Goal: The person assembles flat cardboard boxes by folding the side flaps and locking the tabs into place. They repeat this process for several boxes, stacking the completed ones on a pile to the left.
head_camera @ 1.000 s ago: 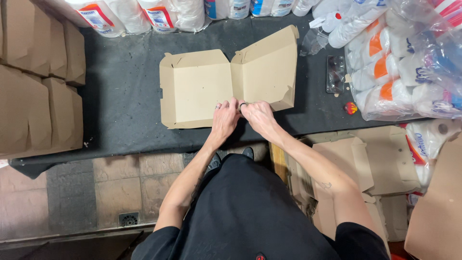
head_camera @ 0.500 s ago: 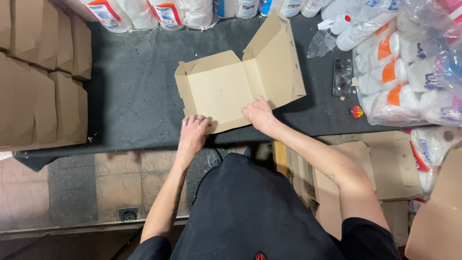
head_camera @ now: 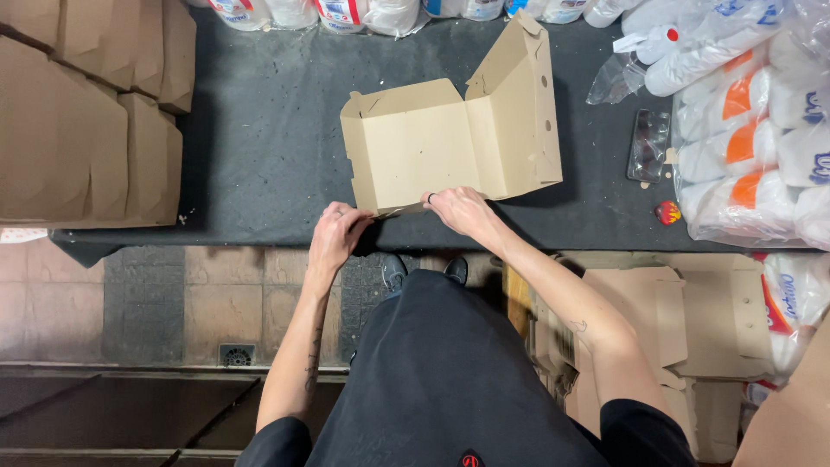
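Both hands now pinch the cardboard box's [head_camera: 424,151] near edge; left hand [head_camera: 335,235] has rejoined right hand [head_camera: 460,210].

A half-folded brown cardboard box [head_camera: 450,143] sits mid-table, white-and-orange plastic-wrapped packs [head_camera: 752,130] stacked right, flat cartons [head_camera: 82,112] left
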